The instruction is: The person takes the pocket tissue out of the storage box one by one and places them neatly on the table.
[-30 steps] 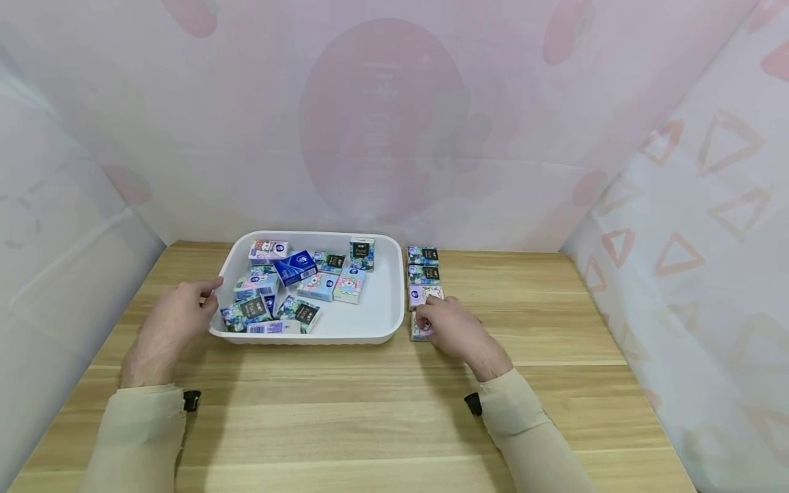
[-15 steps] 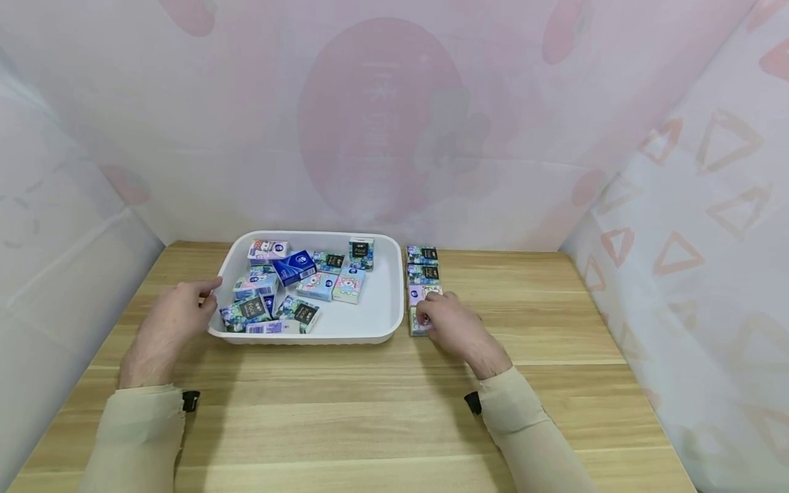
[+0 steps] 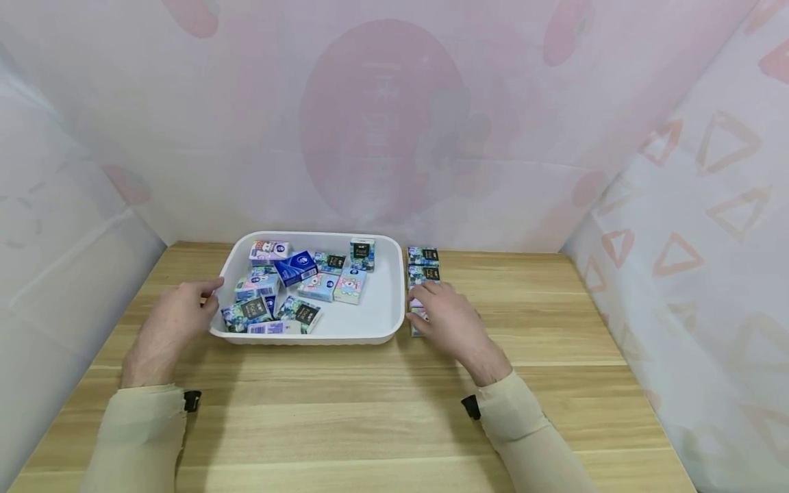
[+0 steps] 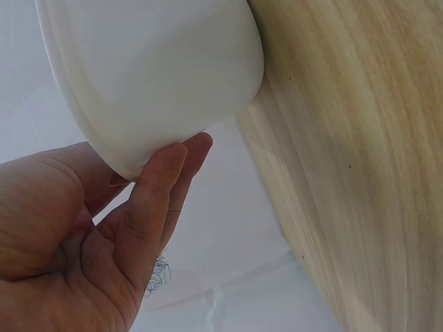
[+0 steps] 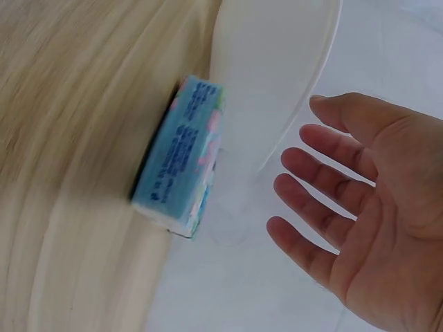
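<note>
My left hand (image 3: 175, 318) pinches the left rim of a white tray (image 3: 383, 291), its fingertips (image 4: 165, 166) pressed to the outer wall. Several small tissue packs lie jumbled in the tray, among them a dark blue one (image 3: 296, 268) on top and a pale blue one (image 3: 350, 285). To the tray's right, a short row of tissue packs (image 3: 423, 256) runs toward me. My right hand (image 3: 453, 322) is over the row's near end with loose, spread fingers and holds nothing. The nearest tissue pack (image 5: 181, 149) stands below its fingertips, mostly hidden by the hand in the head view.
The wooden table (image 3: 345, 418) reaches back to a pink printed backdrop (image 3: 259, 171). Pale cloth walls (image 3: 696, 274) close off both sides. The tray's right wall stands close beside the row of packs.
The nearest pack shifted slightly back toward the row. My right hand has since let go of it, its fingers opening and moving over the row. The left hand stays at the tray rim.
</note>
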A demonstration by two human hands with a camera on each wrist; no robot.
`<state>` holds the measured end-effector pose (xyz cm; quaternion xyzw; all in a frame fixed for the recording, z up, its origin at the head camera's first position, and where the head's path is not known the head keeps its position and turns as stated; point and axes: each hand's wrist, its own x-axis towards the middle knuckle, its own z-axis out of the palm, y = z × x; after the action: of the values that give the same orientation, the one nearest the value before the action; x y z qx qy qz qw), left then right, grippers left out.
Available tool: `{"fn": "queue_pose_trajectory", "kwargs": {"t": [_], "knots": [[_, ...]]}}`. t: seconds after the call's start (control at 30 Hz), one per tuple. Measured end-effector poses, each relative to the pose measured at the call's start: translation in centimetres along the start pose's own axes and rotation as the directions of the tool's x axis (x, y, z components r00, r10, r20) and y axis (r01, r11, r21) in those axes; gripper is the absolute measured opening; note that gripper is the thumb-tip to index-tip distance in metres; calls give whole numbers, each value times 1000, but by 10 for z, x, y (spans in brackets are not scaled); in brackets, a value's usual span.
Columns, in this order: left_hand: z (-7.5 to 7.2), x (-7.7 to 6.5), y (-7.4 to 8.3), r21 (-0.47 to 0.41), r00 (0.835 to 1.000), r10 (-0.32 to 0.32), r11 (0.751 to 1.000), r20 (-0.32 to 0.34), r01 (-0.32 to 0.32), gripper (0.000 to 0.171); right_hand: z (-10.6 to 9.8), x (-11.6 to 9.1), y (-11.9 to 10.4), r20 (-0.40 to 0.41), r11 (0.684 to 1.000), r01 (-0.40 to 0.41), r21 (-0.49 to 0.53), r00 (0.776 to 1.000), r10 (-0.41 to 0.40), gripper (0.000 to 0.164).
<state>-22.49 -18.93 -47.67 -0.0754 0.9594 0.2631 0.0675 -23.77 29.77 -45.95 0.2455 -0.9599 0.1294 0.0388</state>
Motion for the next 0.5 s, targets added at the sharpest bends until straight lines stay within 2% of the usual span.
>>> {"fn": "queue_pose_trajectory", "kwargs": {"t": [0.07, 0.17, 0.27, 0.33, 0.5], "knots": [[5, 6, -9, 0, 1000, 2, 1000, -15, -2, 56, 0, 0, -3, -17, 1000, 23, -8, 1000, -23, 28], [9, 11, -14, -9, 1000, 0, 1000, -12, 0, 57, 0, 0, -8, -32, 999, 52, -9, 998, -52, 31], [7, 9, -9, -9, 1000, -5, 1000, -10, 4, 58, 0, 1, -14, -31, 998, 60, 3, 998, -60, 32], [1, 2, 1, -12, 1000, -11, 1000, 7, 11, 58, 0, 2, -18, -23, 998, 61, 18, 998, -61, 33], [-5, -9, 13, -2, 1000, -2, 1000, 3, 2, 57, 3, 7, -30, -3, 997, 77, 12, 997, -77, 35]]}}
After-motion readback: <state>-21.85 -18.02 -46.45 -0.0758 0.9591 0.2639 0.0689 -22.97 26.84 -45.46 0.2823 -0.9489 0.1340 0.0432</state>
